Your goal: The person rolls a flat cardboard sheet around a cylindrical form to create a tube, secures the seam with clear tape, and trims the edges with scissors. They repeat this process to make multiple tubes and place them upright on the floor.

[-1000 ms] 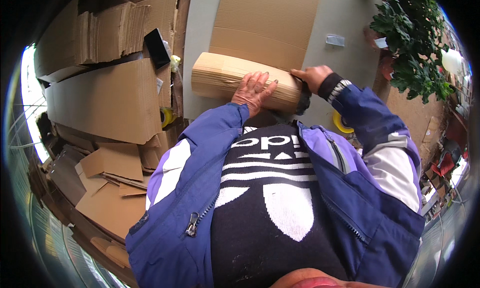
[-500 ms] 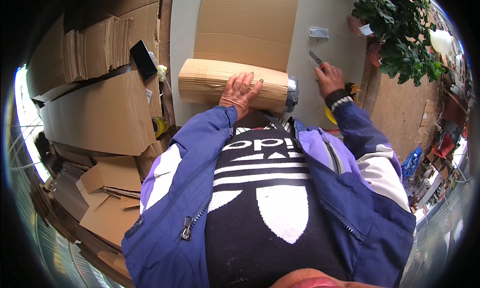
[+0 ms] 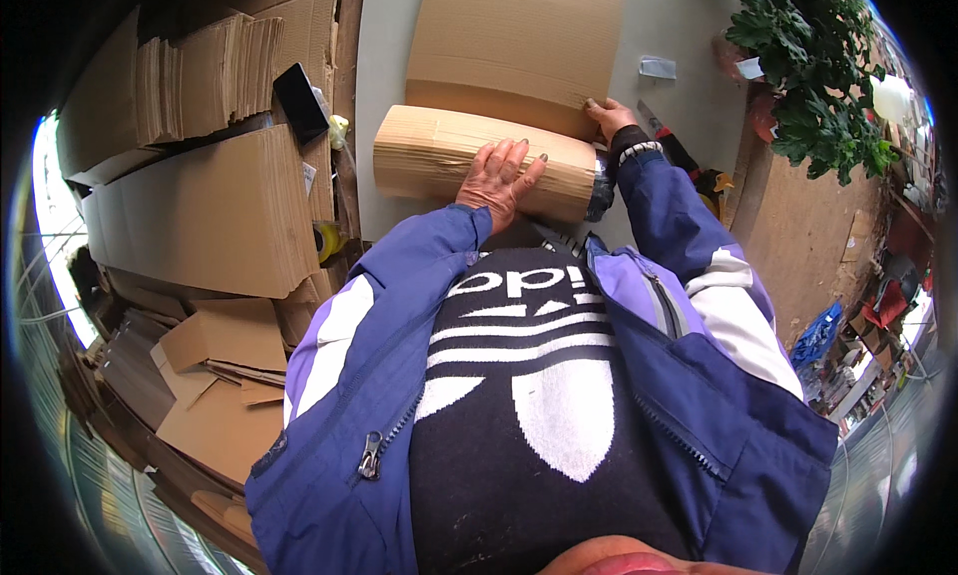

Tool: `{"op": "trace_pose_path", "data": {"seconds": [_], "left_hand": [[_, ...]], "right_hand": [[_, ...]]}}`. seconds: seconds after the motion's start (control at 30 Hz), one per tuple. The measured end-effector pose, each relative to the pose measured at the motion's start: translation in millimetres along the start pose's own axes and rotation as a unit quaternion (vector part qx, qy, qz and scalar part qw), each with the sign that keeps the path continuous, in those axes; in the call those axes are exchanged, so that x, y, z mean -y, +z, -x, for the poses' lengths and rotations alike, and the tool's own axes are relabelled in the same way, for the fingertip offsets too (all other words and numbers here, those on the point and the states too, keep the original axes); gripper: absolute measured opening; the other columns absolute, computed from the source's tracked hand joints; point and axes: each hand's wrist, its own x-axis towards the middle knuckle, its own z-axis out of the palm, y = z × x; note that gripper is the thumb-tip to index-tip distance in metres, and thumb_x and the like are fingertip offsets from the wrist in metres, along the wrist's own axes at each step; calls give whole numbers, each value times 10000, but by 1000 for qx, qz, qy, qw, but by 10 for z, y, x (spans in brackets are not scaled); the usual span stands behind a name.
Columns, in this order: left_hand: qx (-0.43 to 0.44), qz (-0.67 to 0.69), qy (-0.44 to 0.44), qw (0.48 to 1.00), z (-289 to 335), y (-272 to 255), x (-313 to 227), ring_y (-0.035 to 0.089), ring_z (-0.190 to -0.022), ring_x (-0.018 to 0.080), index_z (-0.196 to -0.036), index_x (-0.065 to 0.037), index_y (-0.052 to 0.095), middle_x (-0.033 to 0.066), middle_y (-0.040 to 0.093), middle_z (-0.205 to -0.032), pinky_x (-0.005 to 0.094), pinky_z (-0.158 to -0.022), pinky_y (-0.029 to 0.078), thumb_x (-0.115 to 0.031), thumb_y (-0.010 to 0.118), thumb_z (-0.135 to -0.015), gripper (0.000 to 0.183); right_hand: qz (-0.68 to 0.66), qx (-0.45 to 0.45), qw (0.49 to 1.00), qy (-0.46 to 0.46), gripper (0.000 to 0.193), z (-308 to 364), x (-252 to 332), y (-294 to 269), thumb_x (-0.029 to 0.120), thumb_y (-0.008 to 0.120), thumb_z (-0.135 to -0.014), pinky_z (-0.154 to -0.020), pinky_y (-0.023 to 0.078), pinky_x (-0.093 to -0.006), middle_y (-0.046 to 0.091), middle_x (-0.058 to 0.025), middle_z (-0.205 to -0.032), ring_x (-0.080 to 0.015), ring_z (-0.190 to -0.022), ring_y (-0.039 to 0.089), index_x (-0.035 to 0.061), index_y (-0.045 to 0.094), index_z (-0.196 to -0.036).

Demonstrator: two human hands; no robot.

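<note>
Cardboard roll [image 3: 429,148], already formed, sits beneath the left hand [image 3: 491,182], fingers spread, while the right hand [image 3: 612,122] pinches a flat sheet [image 3: 514,51], as yet uncurled, stretching beyond both.

Beneath the hands [image 3: 491,181] is a pale grey bench [image 3: 699,36] with a brown edge [image 3: 345,86] to their left. Right of them, a brown surface [image 3: 806,246], perhaps floor. White light [image 3: 50,176] glares far left of them.

Navy jacket [image 3: 344,445] on me, lilac-and-white panels [image 3: 344,326] down the sleeves, silver zip pull [image 3: 370,455], and my black top [image 3: 529,415] wore white stripes!
</note>
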Motion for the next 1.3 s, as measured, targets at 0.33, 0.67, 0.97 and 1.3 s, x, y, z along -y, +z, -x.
{"op": "trace_pose_path", "data": {"seconds": [0.33,0.67,0.97,1.3], "left_hand": [[58,-15,-26,998,-258,-171,-83,337,-1407,380,-1509,-145,341,149,325,-1538,566,-1148,247,-252,781,-690,936],[29,-51,14,998,-319,-90,-153,361,-1413,383,-1476,-49,349,186,357,-1537,565,-1124,292,-217,648,-800,758],[77,-13,11,997,-392,-215,-124,346,-1427,388,-1471,-38,364,193,372,-1520,556,-1134,286,-273,722,-725,861],[94,15,3,995,-488,-267,-48,365,-1403,384,-1466,-38,352,193,388,-1486,528,-1149,289,-375,848,-610,1045]], "right_hand": [[23,57,998,-34,445,-110,156,28,273,714,-942,-926,482,-305,702,-84,-1152,-171,-1045,626,-24,629,-1263],[73,-22,981,-180,326,262,111,188,230,714,-910,-822,527,-309,755,-79,-1016,-162,-888,684,14,711,-1154],[347,-1,935,75,402,-139,440,352,320,682,-963,-895,520,-372,722,-117,-1098,-231,-1013,662,-12,676,-1189],[134,36,990,-16,327,-356,225,269,243,710,-922,-864,537,-331,754,-115,-1043,-185,-935,696,4,703,-1145]]}}
